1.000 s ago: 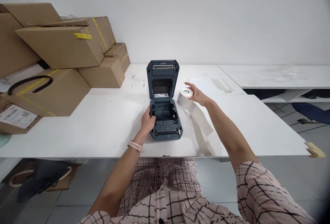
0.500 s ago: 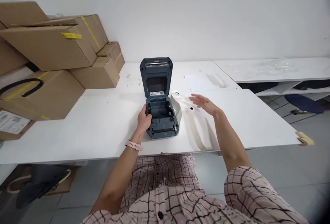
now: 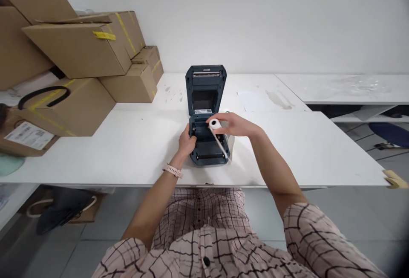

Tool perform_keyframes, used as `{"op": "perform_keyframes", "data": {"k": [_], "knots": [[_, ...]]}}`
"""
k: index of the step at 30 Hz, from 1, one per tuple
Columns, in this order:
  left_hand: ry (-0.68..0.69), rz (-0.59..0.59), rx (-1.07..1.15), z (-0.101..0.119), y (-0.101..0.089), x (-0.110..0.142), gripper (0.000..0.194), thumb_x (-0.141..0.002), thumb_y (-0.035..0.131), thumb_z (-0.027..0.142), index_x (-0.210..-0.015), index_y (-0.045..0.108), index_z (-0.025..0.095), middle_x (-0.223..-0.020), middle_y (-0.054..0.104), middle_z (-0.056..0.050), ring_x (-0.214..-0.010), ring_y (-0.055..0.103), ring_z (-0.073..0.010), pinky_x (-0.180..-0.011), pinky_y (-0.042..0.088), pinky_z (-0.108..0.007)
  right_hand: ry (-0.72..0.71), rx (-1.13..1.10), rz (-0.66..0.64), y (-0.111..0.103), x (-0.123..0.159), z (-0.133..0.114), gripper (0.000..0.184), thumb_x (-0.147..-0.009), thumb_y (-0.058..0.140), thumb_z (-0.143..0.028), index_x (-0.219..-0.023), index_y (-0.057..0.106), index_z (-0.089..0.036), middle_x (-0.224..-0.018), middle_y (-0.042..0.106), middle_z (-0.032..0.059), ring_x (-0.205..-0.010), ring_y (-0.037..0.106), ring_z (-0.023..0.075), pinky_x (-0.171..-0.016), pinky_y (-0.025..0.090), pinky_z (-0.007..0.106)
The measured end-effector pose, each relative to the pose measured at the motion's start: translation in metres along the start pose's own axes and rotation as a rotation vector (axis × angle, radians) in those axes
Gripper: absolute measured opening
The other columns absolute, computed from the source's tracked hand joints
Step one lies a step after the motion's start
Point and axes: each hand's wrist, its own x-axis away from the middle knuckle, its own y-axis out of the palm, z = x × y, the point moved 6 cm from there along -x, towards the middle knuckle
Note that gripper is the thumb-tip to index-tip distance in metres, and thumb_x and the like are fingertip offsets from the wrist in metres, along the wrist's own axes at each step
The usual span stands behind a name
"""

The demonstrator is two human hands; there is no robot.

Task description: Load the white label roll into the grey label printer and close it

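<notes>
A dark label printer stands on the white table with its lid tilted up and back. My left hand grips the printer's left side wall, thumb over the edge. In my right hand is a small white label roll, pinched between thumb and fingers above the open printer bay. A loose strip hangs from the roll toward the printer's front right corner. Some pale paper strip shows beside the printer's right side, partly hidden by my right hand and the printer.
Cardboard boxes with yellow tape are piled on the left of the table. A white sheet and a clear strip lie at the back right. A blue stool stands beyond the right edge.
My right hand has moved left from beside the printer to above its bay, now with the label roll in it. The left hand still grips the printer. The view has shifted slightly.
</notes>
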Motion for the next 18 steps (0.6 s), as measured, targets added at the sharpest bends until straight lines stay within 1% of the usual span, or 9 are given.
{"op": "perform_keyframes", "data": {"k": [2,4,6,8,10,13,15,18], "knots": [[-0.008,0.000,0.008,-0.002,0.000,-0.001,0.084,-0.071,0.058,0.010,-0.153,0.054,0.026,-0.135,0.073,-0.005,-0.132,0.063,-0.0329,-0.115,0.048,-0.050,0.058,0.304,-0.120,0.023,-0.036,0.001,0.040,-0.090,0.071,-0.032,-0.129,0.070,-0.021,-0.122,0.077,0.0109,-0.102,0.071,0.0284,-0.088,0.052,0.037],[-0.018,0.005,0.021,-0.004,0.000,-0.001,0.083,-0.071,0.059,0.011,-0.153,0.054,0.025,-0.135,0.073,-0.006,-0.130,0.063,-0.0335,-0.113,0.048,-0.050,0.133,0.519,-0.228,0.046,-0.060,0.013,0.041,-0.086,0.073,-0.025,-0.127,0.073,-0.021,-0.121,0.078,0.0120,-0.105,0.072,0.0314,-0.086,0.051,0.036],[-0.019,0.015,0.040,-0.006,0.001,-0.002,0.084,-0.071,0.060,0.011,-0.153,0.053,0.024,-0.134,0.074,-0.007,-0.130,0.064,-0.0336,-0.113,0.049,-0.049,0.183,0.616,-0.284,0.061,-0.071,0.023,0.040,-0.081,0.078,-0.023,-0.122,0.076,-0.021,-0.116,0.080,0.0124,-0.106,0.073,0.0337,-0.086,0.051,0.037],[-0.012,0.024,0.061,-0.006,0.001,-0.002,0.085,-0.071,0.062,0.011,-0.155,0.051,0.024,-0.134,0.074,-0.007,-0.131,0.063,-0.0332,-0.112,0.048,-0.047,0.196,0.632,-0.297,0.069,-0.074,0.027,0.040,-0.078,0.081,-0.022,-0.118,0.077,-0.021,-0.111,0.081,0.0128,-0.105,0.073,0.0351,-0.087,0.051,0.037],[-0.005,0.025,0.077,-0.007,0.002,-0.003,0.086,-0.071,0.063,0.012,-0.155,0.051,0.025,-0.133,0.074,-0.007,-0.131,0.063,-0.0326,-0.112,0.048,-0.046,0.198,0.634,-0.303,0.072,-0.071,0.026,0.039,-0.080,0.081,-0.025,-0.119,0.077,-0.021,-0.112,0.081,0.0130,-0.105,0.074,0.0353,-0.086,0.051,0.037],[0.007,0.016,0.095,-0.006,0.003,-0.002,0.085,-0.072,0.064,0.012,-0.155,0.051,0.025,-0.132,0.075,-0.006,-0.129,0.064,-0.0320,-0.112,0.049,-0.046,0.181,0.608,-0.285,0.073,-0.055,0.019,0.041,-0.090,0.073,-0.031,-0.129,0.073,-0.019,-0.121,0.079,0.0138,-0.108,0.074,0.0355,-0.088,0.053,0.039],[0.013,0.010,0.103,-0.005,0.003,-0.001,0.083,-0.073,0.063,0.012,-0.154,0.052,0.025,-0.132,0.074,-0.006,-0.129,0.064,-0.0322,-0.112,0.049,-0.047,0.149,0.513,-0.191,0.071,-0.035,0.011,0.040,-0.099,0.061,-0.032,-0.135,0.070,-0.017,-0.129,0.077,0.0140,-0.114,0.072,0.0351,-0.093,0.055,0.042],[0.021,0.014,0.108,-0.006,0.003,0.001,0.081,-0.075,0.061,0.013,-0.154,0.053,0.025,-0.138,0.072,-0.007,-0.131,0.063,-0.0320,-0.113,0.048,-0.047,0.073,0.256,-0.029,0.069,0.007,0.001,0.044,-0.109,0.042,-0.039,-0.138,0.069,-0.021,-0.135,0.075,0.0096,-0.122,0.070,0.0307,-0.103,0.055,0.046]]}}
